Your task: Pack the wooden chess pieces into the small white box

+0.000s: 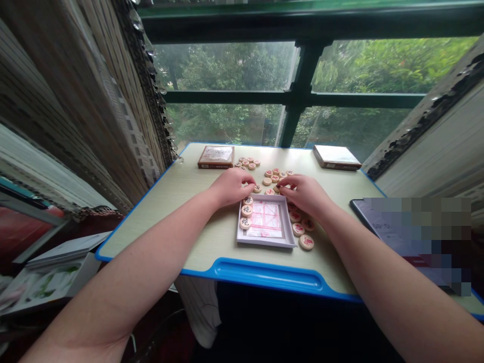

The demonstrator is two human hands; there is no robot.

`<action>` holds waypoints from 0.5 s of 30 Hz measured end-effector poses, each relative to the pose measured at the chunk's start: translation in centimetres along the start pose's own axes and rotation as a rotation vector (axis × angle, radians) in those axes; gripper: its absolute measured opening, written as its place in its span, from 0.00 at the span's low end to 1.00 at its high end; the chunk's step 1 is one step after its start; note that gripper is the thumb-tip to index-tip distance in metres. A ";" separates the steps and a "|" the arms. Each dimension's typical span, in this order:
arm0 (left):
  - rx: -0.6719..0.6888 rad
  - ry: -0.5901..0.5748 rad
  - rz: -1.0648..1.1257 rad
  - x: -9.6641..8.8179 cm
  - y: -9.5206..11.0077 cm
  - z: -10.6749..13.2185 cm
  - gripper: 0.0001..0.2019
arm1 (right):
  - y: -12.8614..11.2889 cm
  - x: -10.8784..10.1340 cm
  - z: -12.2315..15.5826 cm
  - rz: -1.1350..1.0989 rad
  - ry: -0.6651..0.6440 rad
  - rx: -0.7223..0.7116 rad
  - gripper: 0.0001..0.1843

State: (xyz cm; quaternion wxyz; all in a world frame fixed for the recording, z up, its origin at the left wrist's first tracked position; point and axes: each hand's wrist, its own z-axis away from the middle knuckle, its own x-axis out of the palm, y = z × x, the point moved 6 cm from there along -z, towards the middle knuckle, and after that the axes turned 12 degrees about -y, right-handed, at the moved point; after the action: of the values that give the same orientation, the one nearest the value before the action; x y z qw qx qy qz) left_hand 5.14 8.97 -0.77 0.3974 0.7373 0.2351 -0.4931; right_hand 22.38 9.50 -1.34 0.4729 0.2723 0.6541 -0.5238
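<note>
Above the far left corner of a shallow white box (294, 238), my left hand (233, 188) is closed, its fingertips pinching the edge of a Chinese chess piece (257, 188). My right hand (302, 192) has thumb and fingers pinched on another round Chinese chess piece (277, 189) just beyond the box's far edge. Inside the box, three black-lettered pieces (246, 210) line the left wall, over a paper with red lines (265, 220). Red-lettered pieces (306, 242) lie along the box's right side, some partly hidden under my right hand. Several more pieces (275, 178) lie between the hands.
Black-lettered pieces (248, 162) are grouped farther back. A brown-edged box (216, 157) sits at the table's back left, and a similar white-topped box (336, 157) at the back right. A phone (374, 222) lies on the right. The table (166, 201) has a blue rim and stands against a window.
</note>
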 end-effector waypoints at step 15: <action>0.010 -0.156 0.024 0.7 0.0 0.0 0.16 | 1.5 -0.9 0.5 0.028 0.032 0.239 0.12</action>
State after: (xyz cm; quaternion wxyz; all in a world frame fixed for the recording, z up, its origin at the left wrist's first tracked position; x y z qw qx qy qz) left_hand 5.45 8.96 -1.44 0.4167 0.7013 0.1921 -0.5456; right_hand 24.22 9.58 -1.20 0.4338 0.3440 0.5907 -0.5870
